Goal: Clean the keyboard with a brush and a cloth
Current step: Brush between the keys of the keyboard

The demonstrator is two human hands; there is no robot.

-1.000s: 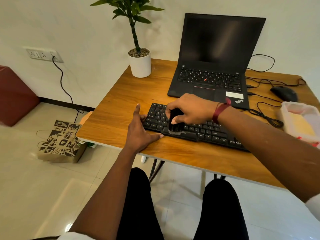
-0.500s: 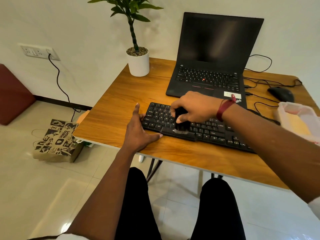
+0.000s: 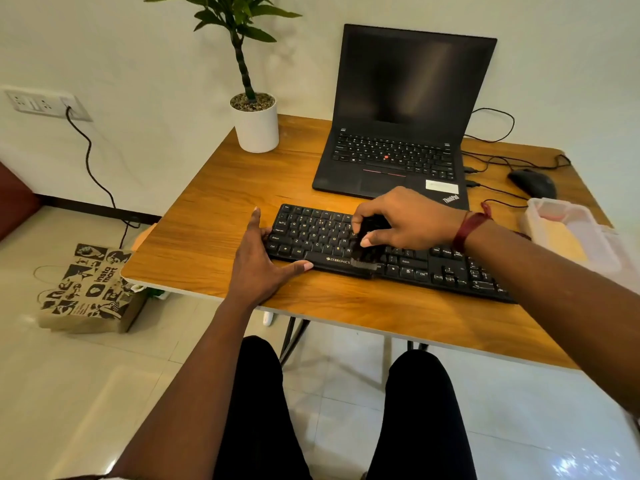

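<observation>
Keyboard (image 3: 381, 251) is braced by the spread left hand (image 3: 259, 265) while the right hand (image 3: 405, 220) pinches a brush (image 3: 365, 251).

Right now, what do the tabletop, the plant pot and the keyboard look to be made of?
Tabletop: wood or wood-look laminate, by its printed-looking grain and pale edge band. Plant pot: smooth white, likely ceramic or plastic; cannot tell which. Keyboard: matte black plastic, with moulded keys and printed legends.

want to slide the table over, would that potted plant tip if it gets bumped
Probably fairly tippy: the potted plant has a tall stalk and leaves over a narrow white pot. The pebbles on top suggest some base weight. It stands near the table edge.
</observation>
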